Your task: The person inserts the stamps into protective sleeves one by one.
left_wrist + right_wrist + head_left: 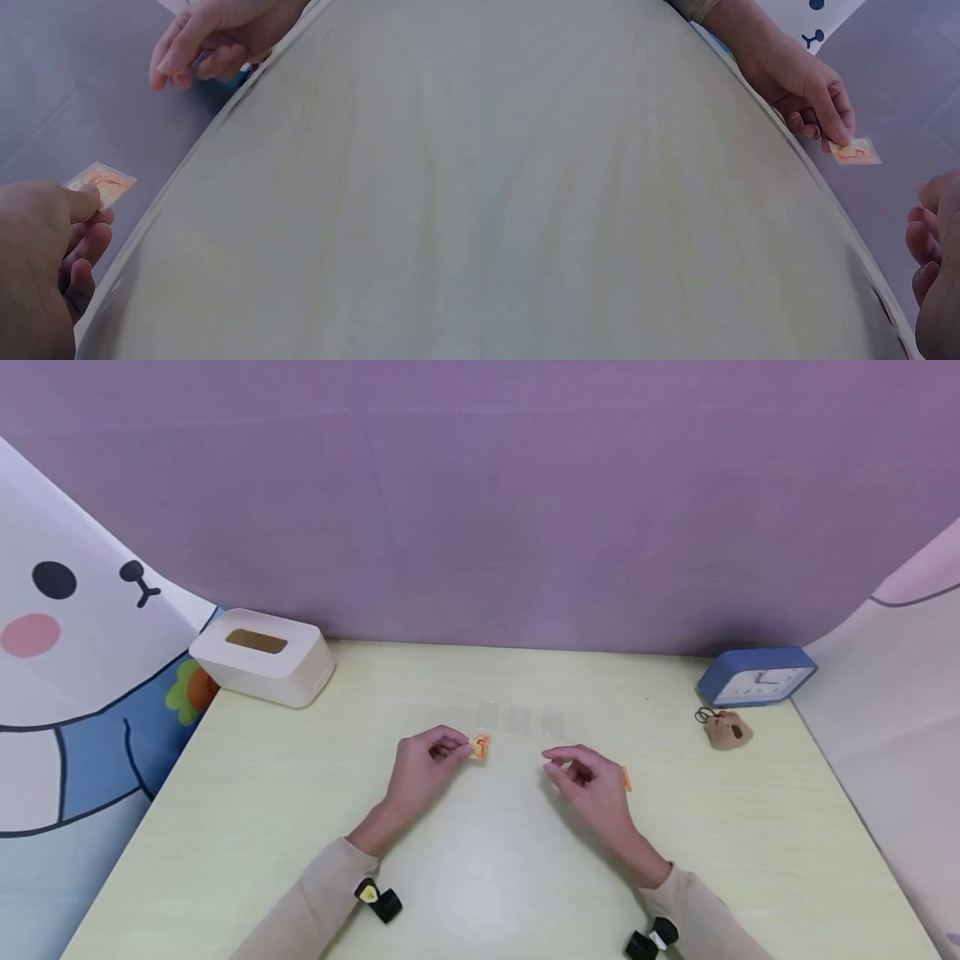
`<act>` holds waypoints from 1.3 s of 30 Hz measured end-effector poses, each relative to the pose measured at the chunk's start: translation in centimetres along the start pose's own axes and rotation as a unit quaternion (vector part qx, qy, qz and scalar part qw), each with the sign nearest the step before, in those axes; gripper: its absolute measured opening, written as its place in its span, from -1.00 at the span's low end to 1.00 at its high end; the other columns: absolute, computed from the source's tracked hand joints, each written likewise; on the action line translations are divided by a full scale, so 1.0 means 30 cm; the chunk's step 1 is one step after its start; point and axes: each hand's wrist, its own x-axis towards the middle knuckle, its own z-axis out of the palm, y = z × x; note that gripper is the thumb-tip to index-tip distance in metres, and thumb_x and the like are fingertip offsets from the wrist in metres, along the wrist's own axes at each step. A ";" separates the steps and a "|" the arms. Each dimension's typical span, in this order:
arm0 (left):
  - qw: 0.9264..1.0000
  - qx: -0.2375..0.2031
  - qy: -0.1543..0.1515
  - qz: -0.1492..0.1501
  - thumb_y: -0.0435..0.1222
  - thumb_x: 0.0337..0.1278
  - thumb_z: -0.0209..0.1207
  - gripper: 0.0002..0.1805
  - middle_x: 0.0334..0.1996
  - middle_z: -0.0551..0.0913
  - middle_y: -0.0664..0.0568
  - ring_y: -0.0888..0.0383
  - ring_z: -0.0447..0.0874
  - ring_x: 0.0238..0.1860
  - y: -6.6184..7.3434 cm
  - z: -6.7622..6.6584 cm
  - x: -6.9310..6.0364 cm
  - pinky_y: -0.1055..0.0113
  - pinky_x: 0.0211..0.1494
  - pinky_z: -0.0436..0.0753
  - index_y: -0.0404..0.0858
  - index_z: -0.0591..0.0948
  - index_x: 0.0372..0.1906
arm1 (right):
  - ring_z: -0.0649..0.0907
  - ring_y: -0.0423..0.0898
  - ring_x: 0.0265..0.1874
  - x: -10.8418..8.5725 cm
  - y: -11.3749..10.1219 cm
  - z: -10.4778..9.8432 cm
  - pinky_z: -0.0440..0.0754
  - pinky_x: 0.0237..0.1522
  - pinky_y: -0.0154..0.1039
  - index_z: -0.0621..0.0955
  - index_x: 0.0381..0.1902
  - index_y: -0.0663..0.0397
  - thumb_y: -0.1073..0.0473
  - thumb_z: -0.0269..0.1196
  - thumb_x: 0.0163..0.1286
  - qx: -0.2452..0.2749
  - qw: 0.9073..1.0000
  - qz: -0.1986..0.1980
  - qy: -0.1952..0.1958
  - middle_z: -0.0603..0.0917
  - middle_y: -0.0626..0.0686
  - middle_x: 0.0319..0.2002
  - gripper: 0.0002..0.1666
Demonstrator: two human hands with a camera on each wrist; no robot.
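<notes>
Between thumb and forefinger, my left hand (429, 768) pinches a small orange-and-yellow picture card (480, 747) by its left edge. In the left wrist view the card (105, 184) looks thin, with a pale or clear border. My right hand (588, 783) is to the right of it, fingers loosely bent, thumb and forefinger apart with nothing visible between them. Another small orange piece (627, 778) shows just beyond the right hand's knuckles, partly hidden by that hand. Just behind the hands, clear square pieces (519, 721) lie in a row on the table.
A white tissue box (300, 667) stands at the table's back left. At the back right are a blue clock (757, 677) and a brown plush keychain (727, 730). A purple cloth (480, 527) hangs behind the pale table (465, 893).
</notes>
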 end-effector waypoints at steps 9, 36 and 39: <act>0.999 0.019 0.024 -0.011 -0.38 0.35 0.52 -0.95 -0.34 0.85 0.03 0.16 0.75 -0.35 -0.046 -0.043 0.037 0.44 -0.24 0.69 -0.26 0.84 -0.19 | 0.49 -0.25 -0.62 -0.005 0.016 -0.057 0.40 -0.58 -0.47 0.84 -0.07 0.26 0.52 0.48 0.40 0.000 1.000 0.002 0.008 0.79 0.12 -0.34 -0.80; 0.987 0.146 0.074 0.001 -0.38 0.23 0.56 -0.90 -0.13 0.79 -0.12 -0.15 0.65 0.02 -0.110 -0.048 0.138 -0.01 0.20 0.61 -0.28 0.85 -0.23 | 0.47 -0.28 -0.56 0.007 0.062 -0.158 0.41 -0.53 -0.45 0.87 -0.14 0.12 0.55 0.56 0.25 -0.078 0.996 -0.033 -0.014 0.75 0.02 -0.39 -0.69; 0.985 0.155 0.074 -0.010 -0.36 0.24 0.56 -0.91 -0.06 0.76 -0.15 -0.18 0.61 0.08 -0.108 -0.047 0.143 -0.03 0.25 0.59 -0.28 0.85 -0.24 | 0.46 -0.28 -0.57 0.010 0.067 -0.160 0.40 -0.54 -0.45 0.86 -0.17 0.13 0.56 0.57 0.23 -0.081 0.996 -0.034 -0.022 0.74 0.01 -0.39 -0.70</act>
